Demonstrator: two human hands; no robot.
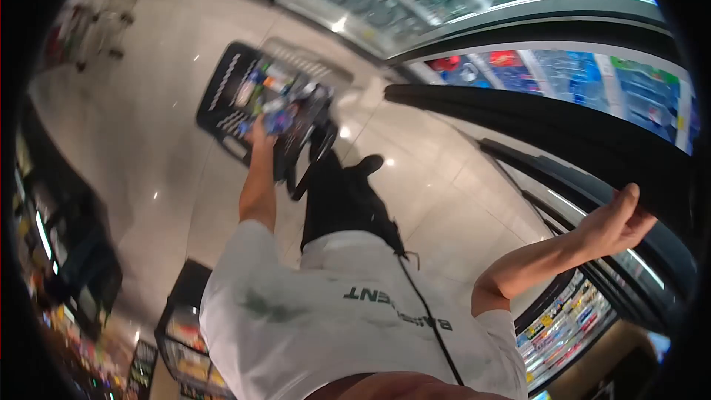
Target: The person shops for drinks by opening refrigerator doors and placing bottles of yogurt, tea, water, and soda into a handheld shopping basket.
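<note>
My left hand (259, 132) reaches into a black shopping basket (220, 92) on the floor. It is at a blue-tinted bottle (278, 120), and its fingers are blurred. Several other colourful packages lie in the basket. On the right, my right hand (622, 224) has its fingers curled at the edge of a black-framed cooler door (548, 122), which stands open.
Behind the door, cooler shelves (574, 78) hold bottles. Another glass-fronted cooler (370, 0) stands at the top. A trolley (115, 26) is at the upper left. Shelves of goods (566, 326) are at the lower right, and a dark display stand (185, 333) is at the lower left.
</note>
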